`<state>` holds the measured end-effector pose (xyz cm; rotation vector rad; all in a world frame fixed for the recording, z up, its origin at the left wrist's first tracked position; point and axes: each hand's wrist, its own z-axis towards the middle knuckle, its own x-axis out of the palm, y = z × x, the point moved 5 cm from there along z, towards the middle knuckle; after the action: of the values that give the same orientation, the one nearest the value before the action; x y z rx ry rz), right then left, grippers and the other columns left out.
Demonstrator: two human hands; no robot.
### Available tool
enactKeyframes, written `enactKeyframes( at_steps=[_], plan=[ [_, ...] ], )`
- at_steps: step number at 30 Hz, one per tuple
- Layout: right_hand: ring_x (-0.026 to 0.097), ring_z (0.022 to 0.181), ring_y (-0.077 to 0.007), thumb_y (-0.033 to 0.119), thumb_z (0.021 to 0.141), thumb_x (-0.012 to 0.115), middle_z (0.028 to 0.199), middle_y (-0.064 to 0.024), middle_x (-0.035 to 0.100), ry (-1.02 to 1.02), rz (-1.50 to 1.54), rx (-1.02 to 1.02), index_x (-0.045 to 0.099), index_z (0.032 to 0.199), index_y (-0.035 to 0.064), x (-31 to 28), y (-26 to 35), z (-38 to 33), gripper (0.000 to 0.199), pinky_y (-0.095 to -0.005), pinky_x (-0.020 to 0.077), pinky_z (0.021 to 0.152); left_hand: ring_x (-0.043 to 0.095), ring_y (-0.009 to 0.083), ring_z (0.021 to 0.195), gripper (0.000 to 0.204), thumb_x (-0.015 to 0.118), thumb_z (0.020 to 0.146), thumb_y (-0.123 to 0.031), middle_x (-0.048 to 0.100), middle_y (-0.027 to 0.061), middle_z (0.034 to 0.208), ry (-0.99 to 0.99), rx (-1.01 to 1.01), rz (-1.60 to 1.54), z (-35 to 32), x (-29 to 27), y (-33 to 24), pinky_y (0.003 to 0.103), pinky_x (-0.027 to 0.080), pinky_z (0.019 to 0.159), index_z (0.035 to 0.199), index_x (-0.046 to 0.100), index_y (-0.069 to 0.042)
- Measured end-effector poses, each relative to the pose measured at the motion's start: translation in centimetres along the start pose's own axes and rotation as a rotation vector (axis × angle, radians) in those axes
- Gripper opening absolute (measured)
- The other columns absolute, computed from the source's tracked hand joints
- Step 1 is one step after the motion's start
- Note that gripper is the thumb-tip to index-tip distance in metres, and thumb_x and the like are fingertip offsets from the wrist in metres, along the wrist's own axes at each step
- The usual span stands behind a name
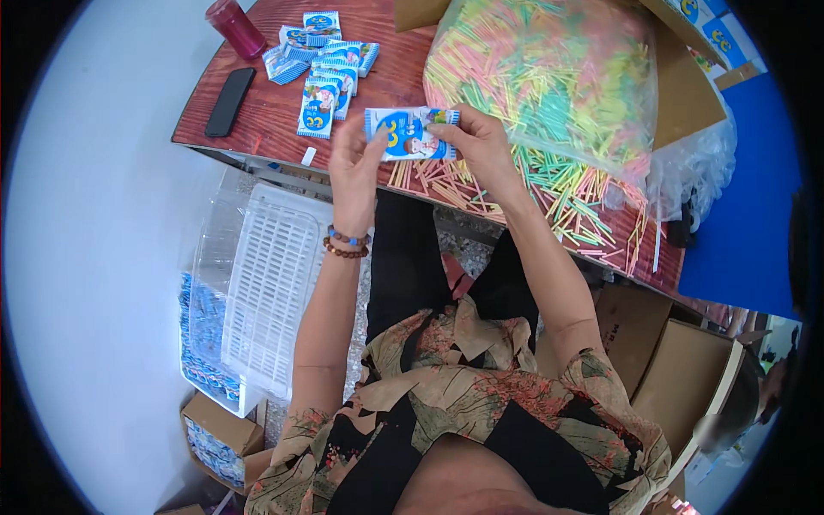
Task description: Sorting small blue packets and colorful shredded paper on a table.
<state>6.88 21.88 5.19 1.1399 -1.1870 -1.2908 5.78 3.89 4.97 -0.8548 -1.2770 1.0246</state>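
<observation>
Between my two hands is a small blue and white packet (419, 144) with a printed picture, held above the table's near edge. My left hand (352, 167), with beaded bracelets on its wrist, pinches the packet's left end and is slightly blurred. The fingers of my right hand (486, 148) close on the opposite end. Just beyond lies a loose pile of similar packets (319, 103), some overlapping. Under and beside my right hand, thin pink, yellow and green sticks (549, 193) spread over the table.
A large clear bag of coloured sticks (541, 69) fills the table's right side, beside an open cardboard box (687, 103). A dark phone (230, 103) and a red-purple container (237, 31) stand at the left. White plastic crates (273, 283) and a carton of packets (225, 421) sit below.
</observation>
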Motion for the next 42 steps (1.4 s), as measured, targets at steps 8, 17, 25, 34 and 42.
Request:
enactKeyframes(
  at_steps=[8,17,25,34,42],
  plan=[
    [0.058,0.073,-0.0043,0.009,0.086,0.068,0.084,-0.0009,0.067,0.018,0.24,0.169,0.068,0.097,-0.0002,-1.9,-0.9,-6.8,0.014,-0.0202,0.0463,0.065,0.059,0.0052,0.081,0.013,0.064,0.089,-0.005,0.068,0.0021,0.093,0.144,-0.213,-0.209,-5.5,1.9,2.4,0.022,0.047,0.074,0.099,0.068,0.002],
    [0.051,0.07,-0.0023,0.014,0.087,0.068,0.081,0.0016,0.065,-0.041,0.15,0.126,0.068,0.088,0.0005,-4.1,-3.4,-10.3,0.013,-0.0196,0.0395,0.063,0.065,0.0113,0.085,0.013,0.06,0.093,-0.01,0.069,0.0076,0.093,0.05,-0.362,-0.337,-9.8,2.9,5.8,0.027,0.052,0.077,0.093,0.067,0.001],
    [0.058,0.087,-0.0092,0.01,0.087,0.066,0.093,-0.0024,0.064,-0.154,0.234,0.037,0.065,0.091,0.001,-5.8,-1.0,-11.1,0.011,-0.0242,0.0449,0.077,0.066,0.015,0.081,0.021,0.061,0.094,-0.019,0.069,0.0086,0.091,-0.045,-0.485,-0.436,-10.2,3.0,6.3,0.032,0.053,0.075,0.091,0.066,0.0],
    [0.042,0.125,-0.0282,0.021,0.072,0.077,0.129,-0.0093,0.053,0.175,-0.413,-0.409,0.069,0.095,0.0039,-4.4,0.7,-12.0,0.03,-0.0422,0.0304,0.104,0.067,0.0167,0.084,0.02,0.058,0.095,-0.017,0.069,0.0094,0.094,0.005,-0.634,-0.469,-10.8,4.2,6.9,0.033,0.053,0.075,0.093,0.067,0.001],
    [0.054,0.11,-0.0298,0.007,0.081,0.064,0.114,-0.0101,0.062,-0.162,-0.805,-0.195,0.066,0.105,0.0039,-16.7,0.1,-12.7,0.024,-0.0376,0.0402,0.097,0.065,0.013,0.078,0.021,0.059,0.095,-0.02,0.069,0.006,0.09,0.066,-0.645,-0.468,-11.5,4.0,7.9,0.028,0.05,0.069,0.09,0.068,-0.003]
  ],
)
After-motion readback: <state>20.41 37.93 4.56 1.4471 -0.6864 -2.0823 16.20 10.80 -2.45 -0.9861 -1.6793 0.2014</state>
